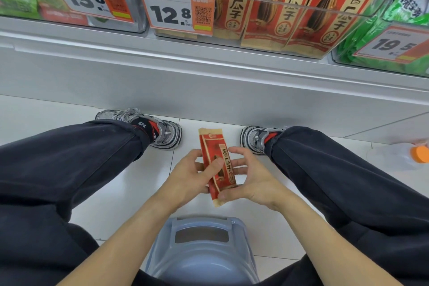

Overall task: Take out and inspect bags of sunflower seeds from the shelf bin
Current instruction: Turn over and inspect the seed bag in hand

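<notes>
Seated view from a grey stool [202,248], knees apart, toward a low shelf. At centre, one red bag [217,165] of sunflower seeds, out of the bin and held over the floor tiles between two shoes, printed face up and long axis running from 12 to 6 o'clock, tilted slightly; a pose that, by judgement, suits reading the front panel. Left hand [192,175] at 9 o'clock of the bag, thumb laid across its face and fingers curled behind, pinching the left edge. Right hand [246,179] at 3 o'clock, thumb pressed on the lower end and fingers curled around the right edge, steadying rather than carrying, as far as can be judged. At 12 o'clock, clear bin [267,23] on the shelf, holding several more red bags upright behind its front wall, with price tag [178,13] reading 12.8 clipped at its 9 o'clock corner. Neighbouring bins at 10 and 2 o'clock with green packs, cut off by the frame. Hidden: the bag's back face, any date print, the fingertips behind it. Orange-capped bottle [404,155] at 3 o'clock blurred and partly cut off. Inspection apparently under way; back face not yet shown.
</notes>
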Demonstrator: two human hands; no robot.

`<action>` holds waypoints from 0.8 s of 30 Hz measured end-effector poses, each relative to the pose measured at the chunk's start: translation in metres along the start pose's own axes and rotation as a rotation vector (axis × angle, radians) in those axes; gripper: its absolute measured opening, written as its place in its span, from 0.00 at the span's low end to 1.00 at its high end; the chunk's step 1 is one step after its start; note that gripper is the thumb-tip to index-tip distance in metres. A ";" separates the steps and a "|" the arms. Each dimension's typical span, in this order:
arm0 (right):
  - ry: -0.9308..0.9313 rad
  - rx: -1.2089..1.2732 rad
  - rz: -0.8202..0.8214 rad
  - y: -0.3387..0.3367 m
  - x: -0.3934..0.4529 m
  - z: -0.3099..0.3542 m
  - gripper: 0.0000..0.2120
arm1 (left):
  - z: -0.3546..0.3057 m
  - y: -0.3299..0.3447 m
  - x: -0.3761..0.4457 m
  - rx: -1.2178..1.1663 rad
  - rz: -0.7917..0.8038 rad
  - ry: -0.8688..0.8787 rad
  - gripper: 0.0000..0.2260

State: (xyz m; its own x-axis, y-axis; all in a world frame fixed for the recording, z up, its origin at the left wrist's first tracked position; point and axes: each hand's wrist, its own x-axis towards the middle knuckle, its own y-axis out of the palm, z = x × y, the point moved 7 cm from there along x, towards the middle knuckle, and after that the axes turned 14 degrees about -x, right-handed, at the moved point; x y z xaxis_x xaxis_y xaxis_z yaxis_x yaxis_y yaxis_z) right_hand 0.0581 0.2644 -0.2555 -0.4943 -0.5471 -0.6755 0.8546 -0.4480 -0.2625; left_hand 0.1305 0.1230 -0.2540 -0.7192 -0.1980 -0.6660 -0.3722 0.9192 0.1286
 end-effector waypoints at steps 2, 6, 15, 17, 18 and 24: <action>0.012 -0.045 -0.040 0.004 0.001 -0.002 0.44 | 0.004 -0.002 0.002 0.062 -0.031 0.021 0.12; 0.140 0.093 -0.159 -0.004 0.005 -0.010 0.29 | 0.009 -0.007 0.005 0.060 -0.048 0.012 0.09; 0.014 0.168 -0.178 -0.010 0.006 0.001 0.03 | 0.003 -0.012 0.008 0.077 -0.141 0.115 0.18; 0.017 0.195 -0.235 -0.008 0.007 0.001 0.01 | 0.003 -0.011 0.008 0.085 -0.126 0.112 0.20; 0.034 0.204 -0.283 -0.010 0.007 0.000 0.03 | 0.002 -0.011 0.007 0.088 -0.132 0.110 0.21; 0.047 0.257 -0.274 -0.021 0.007 -0.001 0.04 | 0.004 -0.010 0.010 0.071 -0.086 0.085 0.19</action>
State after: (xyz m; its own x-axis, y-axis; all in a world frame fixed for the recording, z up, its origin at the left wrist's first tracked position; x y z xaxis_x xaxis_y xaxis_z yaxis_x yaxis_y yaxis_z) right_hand 0.0366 0.2709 -0.2557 -0.6863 -0.3514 -0.6368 0.6206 -0.7396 -0.2607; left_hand 0.1291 0.1135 -0.2650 -0.7346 -0.3024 -0.6073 -0.3943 0.9188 0.0195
